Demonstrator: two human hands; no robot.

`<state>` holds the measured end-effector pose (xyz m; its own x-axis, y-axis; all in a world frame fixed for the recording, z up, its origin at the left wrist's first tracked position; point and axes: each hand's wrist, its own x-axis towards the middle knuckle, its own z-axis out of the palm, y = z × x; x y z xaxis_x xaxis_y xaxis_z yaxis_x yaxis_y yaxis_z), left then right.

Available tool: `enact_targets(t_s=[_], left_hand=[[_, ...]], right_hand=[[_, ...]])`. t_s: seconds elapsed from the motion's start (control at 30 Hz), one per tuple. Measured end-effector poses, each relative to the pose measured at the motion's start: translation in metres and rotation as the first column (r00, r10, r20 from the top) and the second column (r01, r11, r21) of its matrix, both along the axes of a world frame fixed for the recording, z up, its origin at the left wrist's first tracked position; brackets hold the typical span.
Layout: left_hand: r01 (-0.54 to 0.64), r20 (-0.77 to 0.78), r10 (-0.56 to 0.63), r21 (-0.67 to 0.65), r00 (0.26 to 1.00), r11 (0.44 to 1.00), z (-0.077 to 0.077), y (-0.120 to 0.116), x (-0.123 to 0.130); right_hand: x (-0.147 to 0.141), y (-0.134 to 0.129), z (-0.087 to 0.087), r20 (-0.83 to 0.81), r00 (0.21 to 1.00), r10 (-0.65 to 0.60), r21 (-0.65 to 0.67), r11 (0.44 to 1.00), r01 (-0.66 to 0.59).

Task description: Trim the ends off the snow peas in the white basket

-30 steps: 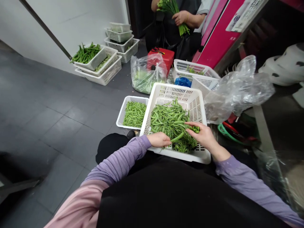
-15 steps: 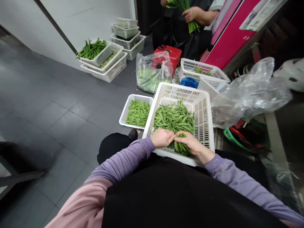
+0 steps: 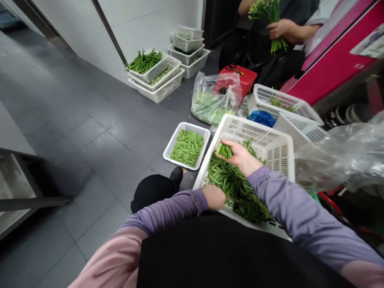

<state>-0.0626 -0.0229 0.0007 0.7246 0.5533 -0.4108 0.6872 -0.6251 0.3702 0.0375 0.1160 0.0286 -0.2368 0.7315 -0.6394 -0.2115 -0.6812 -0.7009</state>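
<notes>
— As the right hand (image 3: 241, 157) hangs over the large basket (image 3: 280, 162), what is in its grip?
— One handful of green pods (image 3: 224, 150), cupped between curled fingers and thumb. Location: just inside the large basket's left edge, about midway along.
— Long axis of those pods?
— Bunched and overlapping; no common direction can be told.
— The left hand (image 3: 214, 197)?
— One, at the large basket's near left corner, back upward. Fingers turned down, out of sight; whether they pinch anything cannot be told.
— Further containers, left side?
— One small basket (image 3: 180, 163), white, on the floor (image 3: 132, 120), just beside the large basket's left edge. Long axis: away from the wearer, roughly along that edge. Contents: loose pods (image 3: 187, 148).
— Which hand is nearer to it?
— The right, by this view. Its fingertips point leftward; the large basket's left edge lies between its handful and the small basket's right edge. The left hand sits closer to the wearer, off the small basket's near right corner.
— Remainder in the large basket?
— Green pods along the left edge; darker leafy greens (image 3: 252, 206) towards the near edge.
</notes>
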Motion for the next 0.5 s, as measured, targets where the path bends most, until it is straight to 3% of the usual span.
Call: enact_targets(t_s=[0.17,0.3,0.4,0.5], left_hand=[[0.034,0.025,-0.034,-0.013,0.999,0.999,-0.008,0.002,-0.003],[0.042,0.04,-0.042,0.005,0.998,0.999,-0.013,0.004,-0.008],[-0.009,-0.01,0.009,0.012,1.0,1.0,-0.013,0.01,-0.013],[-0.059,-0.057,0.06,0.024,0.997,0.998,-0.013,0.017,-0.015]], right_hand=[[-0.062,0.058,0.001,0.154,0.981,0.122,0.057,0.99,-0.132],[-0.059,0.07,0.012,0.262,0.953,0.153,0.215,0.953,-0.212],[-0.018,0.041,0.003,0.409,0.871,0.272,0.324,0.849,-0.417],[0.032,-0.024,-0.033,0.623,0.601,0.501,0.167,0.666,-0.727]])
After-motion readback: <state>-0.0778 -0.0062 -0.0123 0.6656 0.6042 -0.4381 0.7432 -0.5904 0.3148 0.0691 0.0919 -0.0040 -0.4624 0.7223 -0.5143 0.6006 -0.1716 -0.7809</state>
